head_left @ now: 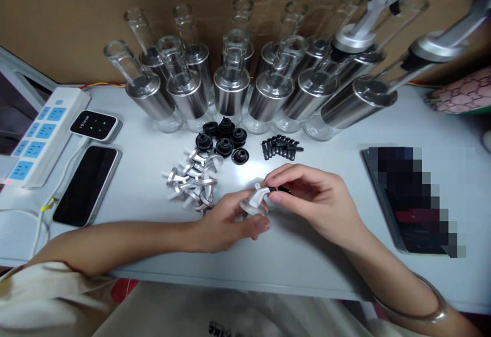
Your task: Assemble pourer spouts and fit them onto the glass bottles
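My left hand [233, 223] is closed around the round base of a silver pour spout [253, 201], its narrow tube pointing right. At the tube's tip, my right hand [312, 196] pinches a small black cap [283, 189], partly hidden by the fingers. Whether the cap sits on the tip or just touches it, I cannot tell. Left of my hands lies a heap of similar silver spouts [194, 181]. Behind it are several black ribbed stoppers [224, 146]. A row of small black caps [282, 148] lies beyond my right hand.
Glass bottles with steel sleeves [231, 91] stand in two rows at the back; two on the right carry spouts [355, 39]. A power strip [46, 132], a WiFi device [95, 126] and a phone [87, 186] lie left. A dark, partly pixelated device [391, 209] lies right.
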A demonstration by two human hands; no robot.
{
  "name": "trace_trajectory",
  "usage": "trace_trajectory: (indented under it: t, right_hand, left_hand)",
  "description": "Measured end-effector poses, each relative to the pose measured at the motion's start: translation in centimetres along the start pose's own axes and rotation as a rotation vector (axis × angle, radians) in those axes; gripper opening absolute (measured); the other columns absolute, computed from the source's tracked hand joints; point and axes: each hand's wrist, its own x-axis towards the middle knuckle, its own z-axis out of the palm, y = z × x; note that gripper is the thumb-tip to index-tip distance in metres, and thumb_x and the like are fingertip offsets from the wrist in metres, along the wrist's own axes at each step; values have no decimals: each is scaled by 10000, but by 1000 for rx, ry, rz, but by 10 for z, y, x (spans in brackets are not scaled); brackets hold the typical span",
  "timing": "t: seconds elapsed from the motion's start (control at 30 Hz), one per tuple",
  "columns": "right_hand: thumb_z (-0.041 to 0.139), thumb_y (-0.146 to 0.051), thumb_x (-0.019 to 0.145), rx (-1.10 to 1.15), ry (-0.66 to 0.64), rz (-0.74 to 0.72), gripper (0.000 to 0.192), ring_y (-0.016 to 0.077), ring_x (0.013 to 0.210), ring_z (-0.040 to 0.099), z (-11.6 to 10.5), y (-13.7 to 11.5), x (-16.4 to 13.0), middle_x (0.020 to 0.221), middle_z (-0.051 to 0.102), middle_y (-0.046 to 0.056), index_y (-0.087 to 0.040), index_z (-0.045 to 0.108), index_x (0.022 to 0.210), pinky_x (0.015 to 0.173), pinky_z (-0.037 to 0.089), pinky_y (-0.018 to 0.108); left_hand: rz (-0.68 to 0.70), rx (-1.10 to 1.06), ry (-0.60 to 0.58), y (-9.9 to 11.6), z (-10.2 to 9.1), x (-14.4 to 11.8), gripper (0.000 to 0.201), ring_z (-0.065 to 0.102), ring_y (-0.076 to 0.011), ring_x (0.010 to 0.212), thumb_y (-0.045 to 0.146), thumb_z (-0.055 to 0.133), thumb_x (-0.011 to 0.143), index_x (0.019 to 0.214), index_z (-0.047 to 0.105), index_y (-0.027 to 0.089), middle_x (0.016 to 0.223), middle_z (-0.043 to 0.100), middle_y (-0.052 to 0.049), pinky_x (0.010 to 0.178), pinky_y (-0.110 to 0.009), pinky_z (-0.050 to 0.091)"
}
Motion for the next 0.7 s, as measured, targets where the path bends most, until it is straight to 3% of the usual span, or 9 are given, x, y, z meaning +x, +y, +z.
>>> trace_trajectory:
  t: [0.1,0.3,0.5,0.7]
  right_hand:
    - [715,-174,804,26,-21,3,105,135,776,684,-1,-1,1,853,732,17,-252,746,866,709,567,249]
    - [730,-250,805,73,-50,90,66,134,750,692,-5,0,2,839,750,11,-275,773,848,685,568,238]
    - [642,-274,888,209,-164,199,246,135,941,692,-5,3,-2,1077,743,15,-311,696,1125,818,543,241]
    - [671,-333,846,336,-226,298,381,142,762,664,-5,2,0,999,728,38,-269,591,1213,712,529,278]
  left_hand:
    - [-35,-60,10,1,1,-1,464,492,-81,615,609,612,811,865,485,166,764,483,26,608,-243,436]
    - [-44,-48,-25,-1,-1,-2,442,471,-79,592,588,605,829,809,488,162,697,499,31,595,-241,426]
    - [-1,-36,-7,-6,-1,-2,420,478,-84,596,564,605,840,805,486,162,704,491,28,592,-248,401]
    - [66,-2,-39,-4,0,-1,317,454,-96,635,470,597,868,817,506,171,716,497,26,610,-258,389]
